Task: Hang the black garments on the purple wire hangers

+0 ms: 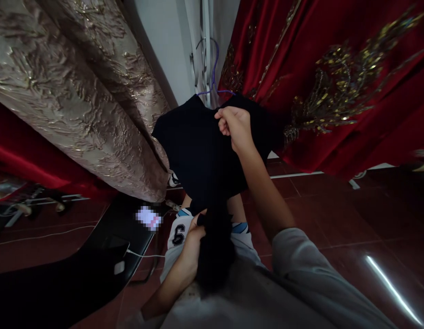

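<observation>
Fingers of the right hand (234, 125) pinch the collar edge of a dark T-shirt (198, 151) that hangs on a purple wire hanger (214, 68), held up in front of the person between a gold brocade garment (78, 91) and a red embroidered gown (335, 82). Lower down, the left hand (194, 237) is closed around the shirt's bunched hem, just above the person's white numbered shorts (179, 233). A phone (118, 246) lies on a dark surface at left, with a white cable plugged in.
</observation>
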### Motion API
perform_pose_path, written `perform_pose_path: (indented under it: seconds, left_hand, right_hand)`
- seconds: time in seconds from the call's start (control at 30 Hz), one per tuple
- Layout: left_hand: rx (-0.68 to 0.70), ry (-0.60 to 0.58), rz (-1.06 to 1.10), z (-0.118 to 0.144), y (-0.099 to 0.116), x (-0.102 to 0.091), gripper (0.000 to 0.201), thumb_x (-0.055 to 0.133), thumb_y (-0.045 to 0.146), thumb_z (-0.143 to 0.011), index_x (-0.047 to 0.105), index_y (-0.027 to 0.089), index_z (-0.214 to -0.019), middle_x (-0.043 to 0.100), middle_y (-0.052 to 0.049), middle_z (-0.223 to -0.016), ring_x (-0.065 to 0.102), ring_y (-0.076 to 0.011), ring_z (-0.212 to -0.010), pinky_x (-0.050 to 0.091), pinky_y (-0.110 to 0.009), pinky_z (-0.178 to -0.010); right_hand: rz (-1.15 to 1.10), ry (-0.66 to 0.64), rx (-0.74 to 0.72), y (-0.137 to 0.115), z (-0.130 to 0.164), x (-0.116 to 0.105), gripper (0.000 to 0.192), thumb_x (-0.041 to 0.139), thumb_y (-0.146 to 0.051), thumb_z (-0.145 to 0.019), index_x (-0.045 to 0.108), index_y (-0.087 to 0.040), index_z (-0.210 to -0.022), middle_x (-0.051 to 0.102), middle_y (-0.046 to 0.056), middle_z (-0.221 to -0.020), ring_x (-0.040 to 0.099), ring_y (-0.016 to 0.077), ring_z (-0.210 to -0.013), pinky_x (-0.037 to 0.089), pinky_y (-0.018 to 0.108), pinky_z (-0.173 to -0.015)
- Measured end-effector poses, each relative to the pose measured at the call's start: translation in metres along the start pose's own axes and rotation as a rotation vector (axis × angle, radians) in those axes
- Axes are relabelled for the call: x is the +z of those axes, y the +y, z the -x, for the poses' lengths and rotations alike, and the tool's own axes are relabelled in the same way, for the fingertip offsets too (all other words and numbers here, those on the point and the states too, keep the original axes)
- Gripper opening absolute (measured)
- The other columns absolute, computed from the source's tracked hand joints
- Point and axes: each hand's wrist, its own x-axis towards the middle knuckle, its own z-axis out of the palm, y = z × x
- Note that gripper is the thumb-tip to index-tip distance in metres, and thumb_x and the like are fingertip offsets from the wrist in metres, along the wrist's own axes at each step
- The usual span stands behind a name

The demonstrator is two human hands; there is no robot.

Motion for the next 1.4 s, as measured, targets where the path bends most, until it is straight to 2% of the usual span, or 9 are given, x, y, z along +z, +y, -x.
perform_pose_path:
  seconds: [0.1,0.3,0.4,0.47,0.6,0.8,1.2,1.3,1.4]
  left_hand:
    - [0.034,-0.164,0.095,0.0,0.018,-0.003,0.051,0.046,0.009,-0.078,0.071,0.027,-0.118,0.077,-0.003,-0.104,0.073,-0.0249,-0.097,0.061,-0.036,-0.083]
    - [0.156,-0.56,-0.591,-0.033,0.002,-0.024,0.038,0.058,0.013,-0.086,0.073,0.026,-0.118,0.071,-0.01,-0.115,0.068,-0.0326,-0.112,0.052,-0.05,-0.101]
    - [0.287,-0.61,-0.584,-0.062,0.013,-0.048,0.035,0.062,0.026,-0.095,0.067,0.026,-0.129,0.069,-0.009,-0.123,0.067,-0.0281,-0.115,0.051,-0.046,-0.104]
    - [0.485,-0.457,-0.44,-0.091,0.038,-0.059,0.028,0.055,0.027,-0.101,0.067,0.025,-0.126,0.069,-0.008,-0.122,0.067,-0.0226,-0.112,0.052,-0.039,-0.102]
    - [0.898,0.127,-0.288,-0.165,0.097,-0.058,0.028,0.052,0.03,-0.103,0.064,0.021,-0.127,0.061,-0.013,-0.135,0.064,-0.0236,-0.115,0.054,-0.037,-0.095]
    - [1.053,0.13,-0.285,-0.223,0.141,-0.045,0.025,0.058,0.04,-0.101,0.068,0.02,-0.111,0.067,-0.01,-0.11,0.065,-0.0263,-0.111,0.051,-0.042,-0.101]
    - [1.208,0.232,-0.435,-0.2,0.17,-0.051,0.021,0.056,0.042,-0.104,0.063,0.023,-0.096,0.063,-0.009,-0.096,0.063,-0.0237,-0.095,0.052,-0.04,-0.092]
    - [1.392,0.435,-0.431,-0.216,0.183,-0.076,0.024,0.043,0.039,-0.11,0.059,0.023,-0.102,0.063,-0.006,-0.097,0.062,-0.0177,-0.09,0.052,-0.034,-0.087]
    - [1.469,0.625,-0.457,-0.266,0.178,-0.127,0.017,0.05,0.032,-0.11,0.057,0.018,-0.104,0.059,0.0,-0.094,0.056,-0.0087,-0.088,0.048,-0.024,-0.083]
  right_hand:
    - [-0.001,-0.02,0.033,0.0,-0.006,0.002,0.026,0.062,-0.026,-0.095,0.062,-0.015,-0.071,0.051,-0.005,-0.048,0.041,0.0018,-0.038,0.027,0.011,-0.038]
    - [-0.063,-0.016,0.102,0.013,0.001,0.002,0.027,0.054,-0.016,-0.093,0.059,-0.015,-0.066,0.051,-0.004,-0.047,0.042,0.0027,-0.038,0.026,0.012,-0.037]
    - [-0.098,0.02,0.114,0.025,0.011,0.001,0.027,0.054,-0.014,-0.09,0.058,-0.015,-0.064,0.05,-0.005,-0.047,0.042,0.0023,-0.038,0.028,0.013,-0.039]
    - [-0.1,0.036,0.089,0.029,0.018,0.001,0.026,0.056,-0.015,-0.09,0.058,-0.016,-0.064,0.05,-0.005,-0.048,0.042,0.0022,-0.04,0.029,0.013,-0.04]
    - [-0.063,0.027,0.006,0.022,0.026,0.004,0.026,0.061,-0.021,-0.09,0.058,-0.017,-0.065,0.05,-0.005,-0.05,0.043,0.003,-0.042,0.031,0.014,-0.041]
    - [0.033,0.045,-0.093,0.001,0.025,0.005,0.029,0.062,-0.029,-0.094,0.055,-0.018,-0.068,0.048,-0.005,-0.055,0.045,0.0036,-0.047,0.034,0.014,-0.045]
    - [0.149,0.179,-0.282,0.033,0.017,0.026,0.038,0.063,-0.029,-0.091,0.041,-0.019,-0.062,0.035,-0.003,-0.06,0.043,0.0074,-0.061,0.03,0.019,-0.053]
    - [0.216,0.198,-0.252,0.051,0.021,0.028,0.038,0.062,-0.019,-0.086,0.039,-0.019,-0.056,0.03,-0.004,-0.056,0.034,0.0062,-0.056,0.025,0.021,-0.052]
    - [0.205,0.194,-0.189,0.064,0.034,0.025,0.035,0.061,-0.017,-0.081,0.039,-0.019,-0.055,0.03,-0.006,-0.053,0.03,0.0052,-0.052,0.023,0.022,-0.05]
